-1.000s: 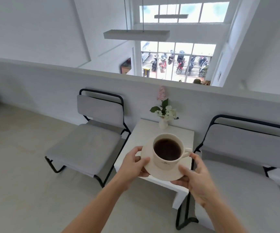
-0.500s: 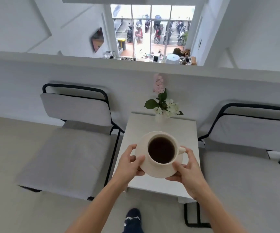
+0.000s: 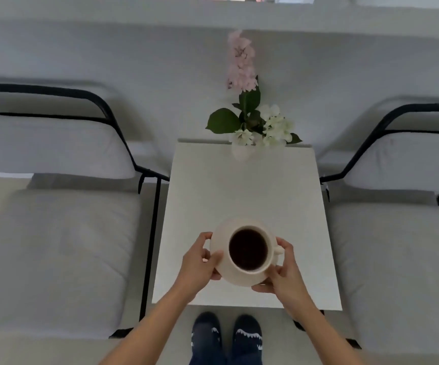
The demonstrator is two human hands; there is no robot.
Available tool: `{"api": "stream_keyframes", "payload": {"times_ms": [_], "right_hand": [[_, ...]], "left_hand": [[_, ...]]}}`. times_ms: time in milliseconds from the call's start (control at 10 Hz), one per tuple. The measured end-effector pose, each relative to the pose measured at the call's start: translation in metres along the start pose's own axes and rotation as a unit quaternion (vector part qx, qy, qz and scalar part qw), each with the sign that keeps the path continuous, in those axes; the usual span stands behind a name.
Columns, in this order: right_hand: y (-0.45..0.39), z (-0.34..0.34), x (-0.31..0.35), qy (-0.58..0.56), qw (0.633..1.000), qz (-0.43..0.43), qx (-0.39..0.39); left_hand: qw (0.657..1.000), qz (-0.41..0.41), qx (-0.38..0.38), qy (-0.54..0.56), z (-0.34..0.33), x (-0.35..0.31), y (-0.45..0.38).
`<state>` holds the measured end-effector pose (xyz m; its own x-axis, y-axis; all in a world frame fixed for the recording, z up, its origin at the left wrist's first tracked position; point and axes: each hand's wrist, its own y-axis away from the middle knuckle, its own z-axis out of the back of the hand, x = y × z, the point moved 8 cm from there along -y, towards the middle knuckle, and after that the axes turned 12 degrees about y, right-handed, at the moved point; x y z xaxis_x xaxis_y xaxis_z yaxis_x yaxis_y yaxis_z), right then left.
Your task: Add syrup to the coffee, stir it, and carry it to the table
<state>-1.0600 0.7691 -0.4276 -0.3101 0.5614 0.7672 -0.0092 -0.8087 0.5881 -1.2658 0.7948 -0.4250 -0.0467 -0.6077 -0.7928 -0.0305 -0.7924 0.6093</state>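
A cream cup (image 3: 248, 249) full of dark coffee stands on a cream saucer (image 3: 219, 237), its handle pointing right. My left hand (image 3: 198, 264) grips the saucer's left rim and my right hand (image 3: 283, 273) grips its right rim. Cup and saucer are over the near half of a small white square table (image 3: 242, 185). Whether the saucer rests on the tabletop or hovers just above it, I cannot tell.
A small white vase with pink and white flowers (image 3: 250, 122) stands at the table's far edge against a low white wall. Grey cushioned chairs with black frames flank the table, left (image 3: 55, 233) and right (image 3: 397, 246). My dark-socked feet (image 3: 226, 338) stand at the table's near edge.
I have stepped up to the table and tilted my view downward. The cup and saucer have come lower and forward over the tabletop, both hands still on the saucer.
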Motion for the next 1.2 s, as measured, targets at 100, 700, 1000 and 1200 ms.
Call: {"api": "stream_keyframes", "payload": {"times_ms": [100,700,1000,1200], "right_hand": [[-0.039,-0.006,-0.042,0.030,0.999,-0.012,-0.003],[-0.130,-0.007,-0.126,0.115,0.991,-0.066,-0.011],[-0.127,-0.006,-0.128,0.179,0.980,-0.087,-0.004],[-0.106,0.061,-0.109,0.154,0.980,-0.075,-0.101]], "left_hand": [[1.000,0.012,0.000,-0.023,-0.008,0.035,-0.041],[0.990,0.046,-0.006,-0.132,-0.037,0.118,-0.150],[0.974,0.069,-0.016,-0.216,-0.036,0.117,-0.155],[0.962,-0.026,-0.126,-0.240,-0.010,0.096,-0.138]]}}
